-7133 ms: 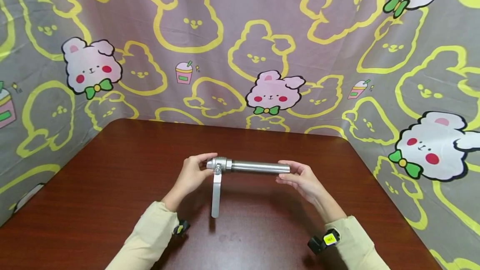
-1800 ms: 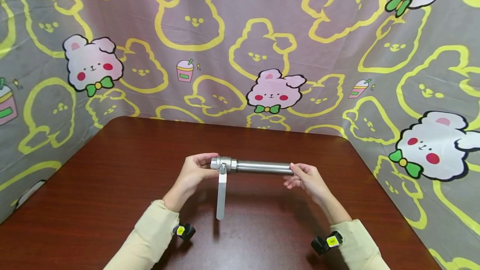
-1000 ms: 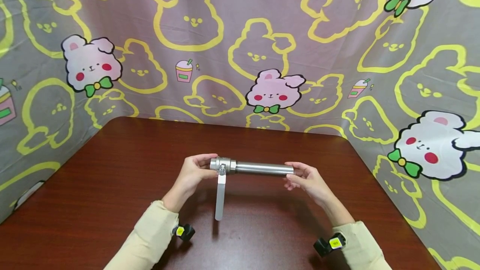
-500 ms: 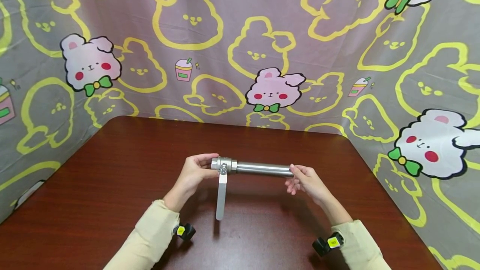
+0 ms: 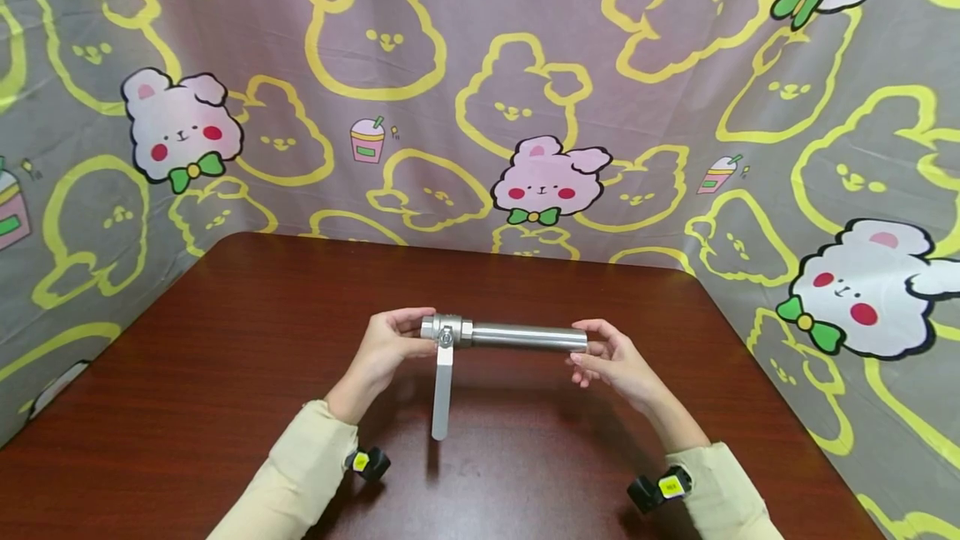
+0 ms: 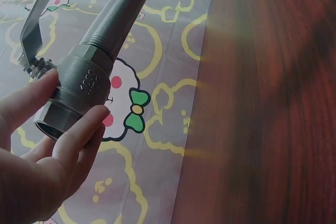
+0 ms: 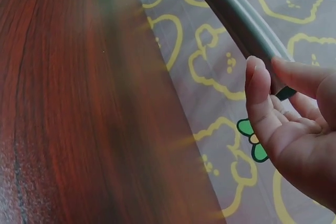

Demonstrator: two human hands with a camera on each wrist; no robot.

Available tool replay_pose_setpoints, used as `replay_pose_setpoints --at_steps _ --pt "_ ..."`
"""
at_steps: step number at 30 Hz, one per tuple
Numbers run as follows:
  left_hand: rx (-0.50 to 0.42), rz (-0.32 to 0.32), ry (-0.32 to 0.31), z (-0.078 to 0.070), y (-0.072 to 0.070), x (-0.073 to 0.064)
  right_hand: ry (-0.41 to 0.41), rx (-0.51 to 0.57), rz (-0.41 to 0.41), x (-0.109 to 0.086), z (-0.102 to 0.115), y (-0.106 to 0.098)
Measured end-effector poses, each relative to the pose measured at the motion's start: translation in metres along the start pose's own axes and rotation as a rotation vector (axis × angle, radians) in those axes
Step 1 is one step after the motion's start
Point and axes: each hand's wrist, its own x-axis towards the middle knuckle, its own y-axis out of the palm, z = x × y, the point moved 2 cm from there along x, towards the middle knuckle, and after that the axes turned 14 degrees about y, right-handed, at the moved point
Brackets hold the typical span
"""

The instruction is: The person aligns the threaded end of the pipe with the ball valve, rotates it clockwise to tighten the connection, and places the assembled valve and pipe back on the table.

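Observation:
My left hand (image 5: 384,348) grips a steel ball valve (image 5: 448,328) by its hexagonal end, thumb on the near side and fingers behind. In the left wrist view the open mouth of the valve (image 6: 86,85) faces back toward the palm. Its flat lever handle (image 5: 442,394) points toward me in the head view. A smooth metal pipe (image 5: 528,337) extends rightward from the valve, with threads showing at the joint. At its far end my right hand (image 5: 621,365) holds the pipe between thumb and index finger, the other fingers loosely bent below. Valve and pipe are held level above the table.
The dark red-brown wooden table (image 5: 300,290) spreads under both hands. Behind it and on both sides hangs a grey curtain (image 5: 420,15) with cartoon rabbits. Each sleeve cuff carries a black wrist camera (image 5: 371,463).
The right thumb and fingers have alternated at the pipe's end: half a second ago the thumb side lay on top; now the index finger does. Valve and lever have hardly moved.

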Motion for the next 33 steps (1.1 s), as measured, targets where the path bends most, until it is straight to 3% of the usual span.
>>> replay_pose_setpoints --at_steps 17,26,33 --pt "-0.025 0.016 -0.017 -0.0011 0.0017 -0.0024 0.044 0.038 0.089 -0.0033 -0.0038 -0.0009" --pt "-0.025 0.036 -0.023 0.0004 0.0046 -0.0041 0.104 0.009 -0.021 -0.0037 -0.0042 0.0006" --pt "-0.001 0.021 -0.01 0.0001 0.003 -0.0019 0.037 0.045 -0.037 -0.0019 -0.0019 -0.0001"
